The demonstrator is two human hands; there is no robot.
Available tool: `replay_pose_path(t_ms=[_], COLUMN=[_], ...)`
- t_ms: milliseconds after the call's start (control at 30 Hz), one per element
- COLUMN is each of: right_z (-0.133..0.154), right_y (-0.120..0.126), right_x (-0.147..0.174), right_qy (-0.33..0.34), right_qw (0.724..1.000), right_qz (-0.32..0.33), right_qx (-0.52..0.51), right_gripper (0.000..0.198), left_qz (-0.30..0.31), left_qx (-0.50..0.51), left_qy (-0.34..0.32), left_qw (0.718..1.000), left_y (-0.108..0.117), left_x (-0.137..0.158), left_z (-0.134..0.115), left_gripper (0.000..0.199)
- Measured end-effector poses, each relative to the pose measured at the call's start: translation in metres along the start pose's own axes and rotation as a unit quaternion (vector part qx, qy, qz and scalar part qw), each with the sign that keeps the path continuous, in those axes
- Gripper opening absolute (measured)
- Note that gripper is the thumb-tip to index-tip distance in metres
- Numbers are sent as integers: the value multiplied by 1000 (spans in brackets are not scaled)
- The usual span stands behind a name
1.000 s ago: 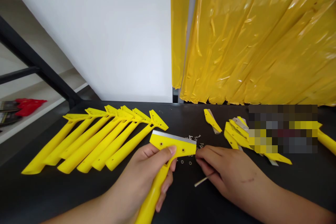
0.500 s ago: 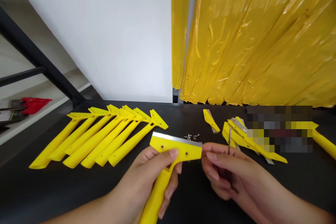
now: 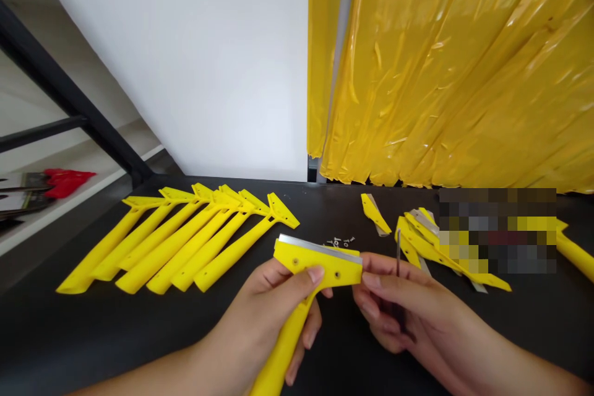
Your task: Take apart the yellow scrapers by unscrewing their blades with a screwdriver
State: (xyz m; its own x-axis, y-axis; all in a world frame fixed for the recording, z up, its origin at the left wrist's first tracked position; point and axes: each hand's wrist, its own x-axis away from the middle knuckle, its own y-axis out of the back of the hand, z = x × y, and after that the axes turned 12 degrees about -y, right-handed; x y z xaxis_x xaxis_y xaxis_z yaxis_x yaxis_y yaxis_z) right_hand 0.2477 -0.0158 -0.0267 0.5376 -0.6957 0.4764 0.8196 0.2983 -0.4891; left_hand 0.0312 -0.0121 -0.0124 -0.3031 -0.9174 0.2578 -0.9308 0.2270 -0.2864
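A yellow scraper (image 3: 283, 346) is gripped around its neck by my left hand (image 3: 278, 300), thumb lying across the head. Along the far edge of that head runs a silvery metal blade (image 3: 320, 249), and two screw holes show in the yellow plate. My right hand (image 3: 408, 297) pinches the right end of the scraper head between thumb and forefinger. Held upright in the same hand is a thin, dark metal rod that looks like a hex key (image 3: 398, 253); its lower end lies against the palm. Several small screws (image 3: 337, 242) lie on the black table just beyond the blade.
Several yellow scraper handles (image 3: 176, 247) lie in a row at left. A yellow head plate (image 3: 375, 215) lies beyond my right hand, near a pile of plates and blades (image 3: 431, 241). Pixelation hides part of that area. Yellow plastic sheeting (image 3: 455, 74) hangs behind.
The scraper head has shifted slightly right and its blade now sits at a small angle to the plate's edge. My right thumb has moved onto the head's right end.
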Motion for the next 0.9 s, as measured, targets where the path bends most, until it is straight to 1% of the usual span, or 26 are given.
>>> replay_pose_path(t_ms=[167, 267, 400, 533, 600, 767, 900], right_z=[-4, -4, -3, 2, 4, 4, -2], right_y=[3, 5, 5, 2, 0, 2, 7], right_x=[-1, -1, -2, -1, -1, -1, -3], right_qy=[4, 4, 8, 26, 39, 70, 79], right_qw=[1000, 1000, 1000, 996, 992, 979, 970], right_qz=[12, 6, -30, -73, -93, -134, -148], right_qx=[-6, -9, 5, 44, 70, 136, 176], right_gripper=[25, 23, 32, 47, 51, 45, 44], left_qz=[-3, -4, 6, 9, 12, 30, 38], left_qx=[-6, 3, 10, 5, 2, -6, -9], left_qy=[5, 9, 17, 32, 43, 49, 43], left_qw=[1000, 1000, 1000, 999, 999, 998, 998], left_y=[1, 1, 2, 3, 3, 2, 2], left_x=[2, 2, 0, 0, 1, -2, -4], left_z=[3, 4, 5, 5, 5, 7, 8], left_gripper=[40, 41, 41, 43, 44, 51, 55])
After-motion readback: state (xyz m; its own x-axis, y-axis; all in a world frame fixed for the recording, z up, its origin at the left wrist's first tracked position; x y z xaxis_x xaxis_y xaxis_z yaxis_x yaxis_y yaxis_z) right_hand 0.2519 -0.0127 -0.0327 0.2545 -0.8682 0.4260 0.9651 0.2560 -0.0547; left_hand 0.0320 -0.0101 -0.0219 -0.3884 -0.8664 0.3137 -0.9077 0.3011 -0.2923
